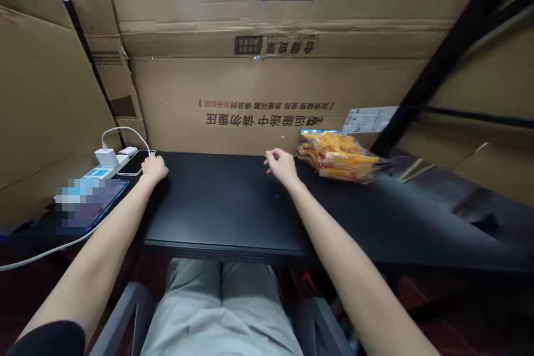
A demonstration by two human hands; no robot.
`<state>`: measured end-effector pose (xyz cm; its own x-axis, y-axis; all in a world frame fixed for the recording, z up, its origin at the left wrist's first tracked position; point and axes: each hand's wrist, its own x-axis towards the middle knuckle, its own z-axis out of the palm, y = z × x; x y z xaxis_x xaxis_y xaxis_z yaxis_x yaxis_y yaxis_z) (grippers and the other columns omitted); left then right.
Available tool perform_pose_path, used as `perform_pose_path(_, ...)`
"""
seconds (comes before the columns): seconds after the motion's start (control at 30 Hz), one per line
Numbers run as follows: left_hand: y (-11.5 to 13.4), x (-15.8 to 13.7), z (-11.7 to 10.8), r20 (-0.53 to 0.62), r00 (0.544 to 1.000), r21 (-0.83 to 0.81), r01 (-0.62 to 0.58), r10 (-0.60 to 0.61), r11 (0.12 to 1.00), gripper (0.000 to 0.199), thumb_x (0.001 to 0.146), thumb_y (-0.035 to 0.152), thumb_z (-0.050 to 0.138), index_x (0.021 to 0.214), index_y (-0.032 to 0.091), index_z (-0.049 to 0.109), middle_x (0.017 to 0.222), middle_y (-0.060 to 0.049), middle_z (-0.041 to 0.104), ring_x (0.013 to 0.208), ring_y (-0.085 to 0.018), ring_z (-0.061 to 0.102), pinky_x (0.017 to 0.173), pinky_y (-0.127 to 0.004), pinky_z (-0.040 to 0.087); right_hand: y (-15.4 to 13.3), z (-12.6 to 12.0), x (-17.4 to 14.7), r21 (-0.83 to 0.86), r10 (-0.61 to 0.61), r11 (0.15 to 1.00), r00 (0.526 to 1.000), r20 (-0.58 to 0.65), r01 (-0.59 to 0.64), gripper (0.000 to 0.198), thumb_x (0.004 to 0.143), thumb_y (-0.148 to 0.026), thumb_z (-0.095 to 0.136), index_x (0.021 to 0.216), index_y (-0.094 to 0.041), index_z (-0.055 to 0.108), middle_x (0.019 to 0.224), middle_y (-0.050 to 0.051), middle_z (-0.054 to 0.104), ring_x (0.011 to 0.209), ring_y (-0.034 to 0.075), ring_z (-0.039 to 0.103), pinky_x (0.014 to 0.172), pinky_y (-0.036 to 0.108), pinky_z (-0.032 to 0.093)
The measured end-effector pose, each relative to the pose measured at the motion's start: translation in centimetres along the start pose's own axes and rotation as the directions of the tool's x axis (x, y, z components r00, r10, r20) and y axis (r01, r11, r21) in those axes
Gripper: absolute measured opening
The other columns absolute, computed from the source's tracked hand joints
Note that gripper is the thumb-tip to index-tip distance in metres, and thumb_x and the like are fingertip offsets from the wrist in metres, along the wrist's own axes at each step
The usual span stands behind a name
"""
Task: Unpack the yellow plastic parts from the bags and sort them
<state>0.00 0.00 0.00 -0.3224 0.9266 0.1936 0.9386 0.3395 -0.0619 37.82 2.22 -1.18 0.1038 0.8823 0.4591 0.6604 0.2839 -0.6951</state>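
At the far left of the black table [217, 206], my left hand [155, 168] is closed beside the right end of a phone [134, 163]. A white charging cable [129, 128] runs down to its fingers; what they hold, if anything, is hidden. My right hand [282, 166] hovers over or rests on the far part of the table, its fingers loosely curled and a gap showing between thumb and fingers. Nothing shows in it. Just to its right lies a clear plastic bag [337, 156] full of orange, elongated pieces.
A white power strip [98, 173] with a plugged-in charger [106, 158] stands at the left. In front of it lies a larger dark device [106, 200], partly blurred out. Cardboard [267, 80] walls the back, and a black frame post [434, 61] rises at the right.
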Motion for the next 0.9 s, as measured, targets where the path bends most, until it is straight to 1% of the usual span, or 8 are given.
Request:
perform_pose_path(0.2, -0.8, -0.4, -0.5, 0.018, 1.000, 0.025, 0.020, -0.021, 0.999, 0.043, 0.078, 0.017, 0.045, 0.115, 0.005, 0.063, 0.118, -0.025, 0.063, 0.116, -0.034, 0.055, 0.097, -0.046, 0.037, 2.0, 1.3, -1.5, -0.144, -0.033, 0.989, 0.998, 0.054, 0.040, 0.023, 0.088, -0.035, 0.049, 0.074, -0.022, 0.062, 0.073, 0.002, 0.071, 0.057, 0.014, 0.065, 0.062, 0.024, 0.047)
perform_pose_path(0.37, 0.4, 0.0, -2.5, 0.071, 0.992, -0.076, 0.109, -0.104, 0.991, 0.042, 0.073, 0.023, 0.052, 0.111, 0.010, 0.066, 0.123, -0.025, 0.061, 0.124, -0.041, 0.047, 0.102, -0.062, 0.028, 3.1, 1.6, -0.6, -0.073, 0.006, 0.997, 1.000, -0.014, -0.007, 0.020, 0.086, -0.036, 0.051, 0.079, -0.022, 0.063, 0.077, 0.002, 0.071, 0.063, 0.015, 0.066, 0.069, 0.027, 0.049)
perform_pose_path(0.43, 2.1, 0.2, -3.3, 0.022, 0.993, -0.170, 0.120, -0.118, 0.978, 0.042, 0.074, 0.028, 0.054, 0.109, 0.011, 0.066, 0.128, -0.024, 0.058, 0.131, -0.045, 0.038, 0.102, -0.067, 0.025, 3.3, 2.0, 0.4, 0.022, 0.049, 0.999, 0.997, -0.052, -0.048, 0.021, 0.086, -0.037, 0.050, 0.085, -0.021, 0.063, 0.081, 0.003, 0.071, 0.063, 0.015, 0.066, 0.070, 0.029, 0.051)
perform_pose_path(0.53, 5.8, 0.0, -3.8, -0.211, 0.974, -0.394, -0.008, -0.082, 0.919, 0.045, 0.082, 0.032, 0.048, 0.121, 0.015, 0.059, 0.137, -0.020, 0.052, 0.138, -0.039, 0.030, 0.105, -0.067, 0.023, 3.6, 3.0, 2.3, 0.182, 0.139, 0.977, 0.980, -0.145, -0.112, 0.026, 0.086, -0.036, 0.046, 0.097, -0.018, 0.062, 0.090, 0.006, 0.071, 0.071, 0.016, 0.067, 0.073, 0.032, 0.053)
perform_pose_path(0.6, 8.6, -0.6, -3.2, -0.332, 0.943, -0.511, -0.153, -0.031, 0.846, 0.046, 0.086, 0.030, 0.044, 0.130, 0.020, 0.051, 0.142, -0.015, 0.049, 0.141, -0.032, 0.028, 0.109, -0.063, 0.022, 3.8, 3.6, 3.2, 0.248, 0.186, 0.960, 0.958, -0.217, -0.131, 0.030, 0.085, -0.033, 0.047, 0.106, -0.016, 0.060, 0.101, 0.010, 0.070, 0.084, 0.017, 0.068, 0.080, 0.034, 0.053)
perform_pose_path(0.7, 11.4, -1.8, -0.8, -0.415, 0.908, -0.573, -0.307, 0.054, 0.760, 0.046, 0.089, 0.023, 0.040, 0.134, 0.019, 0.047, 0.145, -0.012, 0.046, 0.142, -0.025, 0.029, 0.114, -0.052, 0.024, 4.6, 4.4, 3.1, 0.249, 0.171, 0.962, 0.956, -0.238, -0.110, 0.039, 0.083, -0.027, 0.051, 0.119, -0.014, 0.056, 0.118, 0.014, 0.065, 0.106, 0.020, 0.063, 0.095, 0.037, 0.048)
perform_pose_path(0.83, 11.9, -2.5, 2.9, -0.361, 0.884, -0.579, -0.462, 0.296, 0.672, 0.047, 0.086, 0.020, 0.046, 0.133, 0.019, 0.048, 0.145, -0.011, 0.046, 0.138, -0.023, 0.037, 0.115, -0.045, 0.026, 6.1, 4.3, 1.7, 0.083, 0.042, 0.996, 0.991, -0.124, -0.032, 0.052, 0.078, -0.024, 0.058, 0.129, -0.015, 0.052, 0.135, 0.013, 0.055, 0.126, 0.024, 0.051, 0.109, 0.042, 0.037)
perform_pose_path(0.9, 11.5, -2.1, 3.9, -0.303, 0.910, -0.642, -0.414, 0.282, 0.645, 0.047, 0.086, 0.020, 0.047, 0.133, 0.014, 0.049, 0.142, -0.013, 0.050, 0.133, -0.021, 0.044, 0.113, -0.037, 0.032, 6.5, 4.1, 1.3, 0.038, 0.051, 0.998, 0.995, -0.081, -0.048, 0.055, 0.079, -0.025, 0.057, 0.132, -0.014, 0.051, 0.138, 0.014, 0.052, 0.129, 0.025, 0.048, 0.111, 0.042, 0.035)
